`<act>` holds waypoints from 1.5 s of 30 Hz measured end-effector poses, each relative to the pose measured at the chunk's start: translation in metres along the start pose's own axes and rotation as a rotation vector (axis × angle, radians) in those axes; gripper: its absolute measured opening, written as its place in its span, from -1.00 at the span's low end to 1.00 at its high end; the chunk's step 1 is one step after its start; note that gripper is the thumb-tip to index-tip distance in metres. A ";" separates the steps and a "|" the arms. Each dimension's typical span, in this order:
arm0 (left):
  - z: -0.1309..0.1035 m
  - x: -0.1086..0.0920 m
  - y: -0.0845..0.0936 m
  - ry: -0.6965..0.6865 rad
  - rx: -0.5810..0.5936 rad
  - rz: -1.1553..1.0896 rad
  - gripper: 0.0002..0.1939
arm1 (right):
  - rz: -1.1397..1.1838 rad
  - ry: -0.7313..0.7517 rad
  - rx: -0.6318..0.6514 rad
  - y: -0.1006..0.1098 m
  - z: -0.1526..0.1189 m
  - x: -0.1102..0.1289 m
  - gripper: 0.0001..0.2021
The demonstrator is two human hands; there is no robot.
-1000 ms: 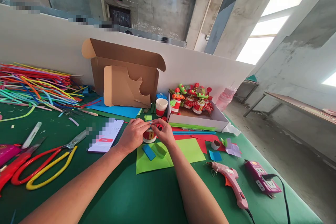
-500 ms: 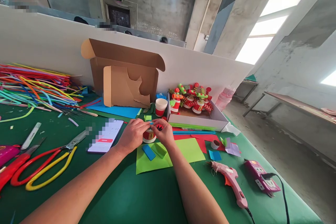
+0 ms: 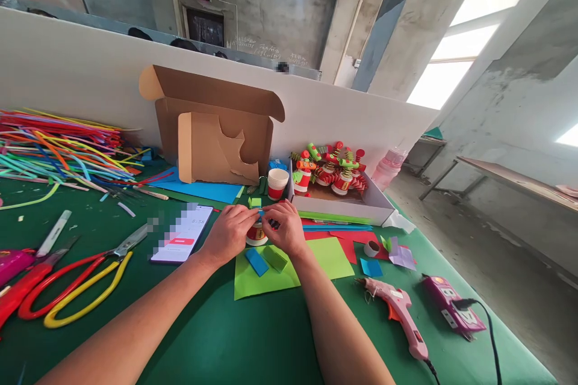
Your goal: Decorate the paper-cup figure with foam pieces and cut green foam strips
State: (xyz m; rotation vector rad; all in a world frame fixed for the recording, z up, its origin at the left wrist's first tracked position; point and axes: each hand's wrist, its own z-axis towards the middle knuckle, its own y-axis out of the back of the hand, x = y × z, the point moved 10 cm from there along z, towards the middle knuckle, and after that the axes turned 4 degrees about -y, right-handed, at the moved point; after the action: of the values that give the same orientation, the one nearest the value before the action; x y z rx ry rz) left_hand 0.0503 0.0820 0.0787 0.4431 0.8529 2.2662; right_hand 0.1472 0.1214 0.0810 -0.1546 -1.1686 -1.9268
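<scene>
In the middle of the table stands a small red and white paper cup, partly hidden by my fingers. Above its rim a small blue paper piece shows between my fingertips. My left hand pinches this piece from the left, fingers closed. From the right my right hand meets it with curled fingers and thumb. A folded green paper piece shows just behind my fingers. Below the hands, a blue paper strip and a folded green strip lie on a green sheet.
On the left are scissors, a phone and a heap of pipe cleaners. On the right lie a pink glue gun and a power strip. Behind stand stacked cups and a box of paper-cup figures.
My right hand has turned, its fingers now raised and curled closer over the cup's top. The left hand stays nearly in place.
</scene>
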 end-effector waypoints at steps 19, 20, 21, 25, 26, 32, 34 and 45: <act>-0.003 -0.003 0.000 -0.007 -0.005 0.036 -0.61 | 0.022 -0.026 -0.020 -0.003 0.000 -0.006 -0.86; -0.003 -0.004 0.000 -0.011 -0.009 0.041 -0.62 | 0.019 -0.025 -0.022 -0.003 0.000 -0.006 -0.86; -0.003 -0.004 0.001 -0.015 -0.015 0.046 -0.62 | 0.016 -0.025 -0.023 -0.003 0.000 -0.006 -0.86; -0.001 -0.005 0.002 -0.012 -0.038 0.047 -0.63 | -0.015 0.006 -0.047 -0.001 -0.001 -0.003 -0.86; -0.001 -0.004 0.002 -0.007 -0.041 0.040 -0.63 | -0.028 0.032 -0.059 0.001 -0.002 0.000 -0.87; -0.001 -0.002 0.001 0.005 -0.042 -0.008 -0.61 | -0.038 0.135 -0.076 0.002 -0.003 0.011 -0.85; -0.002 -0.002 0.001 0.008 -0.043 -0.023 -0.60 | -0.022 0.120 -0.066 0.001 -0.003 0.008 -0.86; -0.008 0.011 0.006 0.055 -0.041 -0.052 -0.38 | 0.186 0.031 -0.189 0.015 -0.005 -0.004 -0.86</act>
State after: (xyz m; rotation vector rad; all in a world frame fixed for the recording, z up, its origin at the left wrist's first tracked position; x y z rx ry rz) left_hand 0.0355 0.0825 0.0775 0.3377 0.8343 2.2531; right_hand 0.1622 0.1169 0.0858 -0.3228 -0.9172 -1.8645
